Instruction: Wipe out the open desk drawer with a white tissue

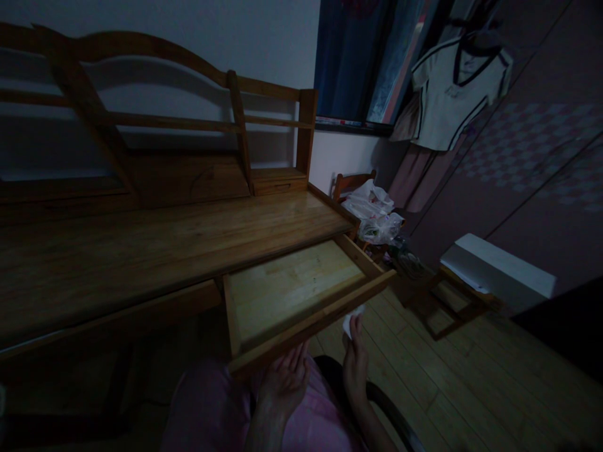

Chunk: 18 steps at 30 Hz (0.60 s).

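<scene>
A wooden drawer [301, 276] is pulled out from the desk, its pale bottom board bare. Below its front board, my left hand [285, 380] has its fingers stretched out, with the tips close against the wood and partly hidden by it. Further right, my right hand [355, 361] is raised by the drawer's right front part. Its fingers are closed on a white cloth [352, 321], thin and crumpled, possibly a tissue; part of it is hidden behind the drawer front.
The wooden desk [179, 238] has a shelf unit [188, 176] at its back. Plastic bags [372, 207] lie on a chair beyond the right end. A stool [438, 307] bearing a white box-like object [509, 267] stands on the plank floor. Clothes [452, 94] hang at upper right.
</scene>
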Each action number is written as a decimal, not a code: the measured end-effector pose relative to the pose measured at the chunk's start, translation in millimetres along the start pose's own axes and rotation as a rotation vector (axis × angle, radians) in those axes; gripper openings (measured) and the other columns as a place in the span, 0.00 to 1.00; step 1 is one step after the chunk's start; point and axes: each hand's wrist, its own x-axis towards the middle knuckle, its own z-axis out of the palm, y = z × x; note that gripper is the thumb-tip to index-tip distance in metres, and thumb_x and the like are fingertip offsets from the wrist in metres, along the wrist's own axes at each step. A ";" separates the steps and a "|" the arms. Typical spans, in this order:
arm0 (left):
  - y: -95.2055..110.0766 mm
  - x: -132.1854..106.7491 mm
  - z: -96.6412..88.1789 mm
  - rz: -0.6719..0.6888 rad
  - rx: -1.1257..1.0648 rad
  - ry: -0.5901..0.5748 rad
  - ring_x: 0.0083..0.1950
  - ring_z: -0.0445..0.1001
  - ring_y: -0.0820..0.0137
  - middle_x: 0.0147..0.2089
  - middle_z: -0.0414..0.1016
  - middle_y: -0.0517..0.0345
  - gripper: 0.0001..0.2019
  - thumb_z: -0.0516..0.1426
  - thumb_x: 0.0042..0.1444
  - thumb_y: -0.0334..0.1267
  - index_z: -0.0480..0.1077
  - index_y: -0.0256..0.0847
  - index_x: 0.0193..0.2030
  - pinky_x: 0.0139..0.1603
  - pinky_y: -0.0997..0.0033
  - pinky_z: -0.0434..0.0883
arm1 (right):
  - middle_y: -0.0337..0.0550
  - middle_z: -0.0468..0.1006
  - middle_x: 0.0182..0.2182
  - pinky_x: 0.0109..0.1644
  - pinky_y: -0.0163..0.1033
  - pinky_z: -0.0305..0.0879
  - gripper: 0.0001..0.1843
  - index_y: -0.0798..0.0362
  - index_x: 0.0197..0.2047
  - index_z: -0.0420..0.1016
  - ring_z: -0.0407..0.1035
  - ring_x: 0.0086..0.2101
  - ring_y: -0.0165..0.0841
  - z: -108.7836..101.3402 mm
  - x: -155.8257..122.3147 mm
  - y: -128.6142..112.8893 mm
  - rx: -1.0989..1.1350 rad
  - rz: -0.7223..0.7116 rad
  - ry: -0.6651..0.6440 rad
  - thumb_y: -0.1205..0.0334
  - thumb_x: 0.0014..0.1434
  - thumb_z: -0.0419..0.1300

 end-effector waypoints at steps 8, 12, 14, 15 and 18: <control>-3.1 -5.4 9.1 0.039 0.034 0.021 0.68 0.64 0.67 0.69 0.66 0.48 0.24 0.44 0.65 0.30 0.60 0.43 0.67 0.47 0.67 0.71 | 0.42 0.51 0.71 0.72 0.54 0.40 0.26 0.47 0.66 0.63 0.45 0.69 0.40 -0.6 56.4 -40.3 0.248 0.281 0.248 0.54 0.67 0.50; -2.5 -7.2 10.4 0.018 0.011 0.017 0.62 0.71 0.67 0.66 0.69 0.46 0.25 0.46 0.64 0.30 0.57 0.40 0.69 0.48 0.67 0.71 | 0.41 0.51 0.70 0.72 0.54 0.39 0.26 0.47 0.67 0.62 0.46 0.69 0.40 8.0 55.9 -50.9 0.252 0.281 0.256 0.54 0.66 0.50; -2.4 -6.6 9.4 0.023 0.009 0.010 0.57 0.76 0.67 0.64 0.71 0.46 0.26 0.46 0.64 0.30 0.57 0.42 0.69 0.48 0.66 0.71 | 0.41 0.51 0.70 0.72 0.53 0.40 0.26 0.47 0.67 0.62 0.45 0.69 0.39 9.9 51.9 -53.9 0.259 0.273 0.239 0.54 0.66 0.49; -2.3 -5.5 7.9 0.022 0.007 0.007 0.55 0.78 0.68 0.63 0.72 0.46 0.26 0.46 0.64 0.29 0.57 0.44 0.68 0.48 0.66 0.71 | 0.41 0.51 0.70 0.72 0.53 0.40 0.27 0.47 0.67 0.62 0.45 0.69 0.39 10.1 50.2 -55.0 0.262 0.269 0.229 0.54 0.67 0.49; -2.0 2.1 -1.0 0.017 0.001 -0.047 0.55 0.78 0.66 0.61 0.74 0.46 0.26 0.45 0.63 0.28 0.60 0.45 0.67 0.47 0.65 0.71 | 0.42 0.52 0.70 0.72 0.53 0.40 0.27 0.48 0.67 0.62 0.45 0.69 0.39 8.9 47.7 -55.6 0.250 0.275 0.212 0.54 0.67 0.48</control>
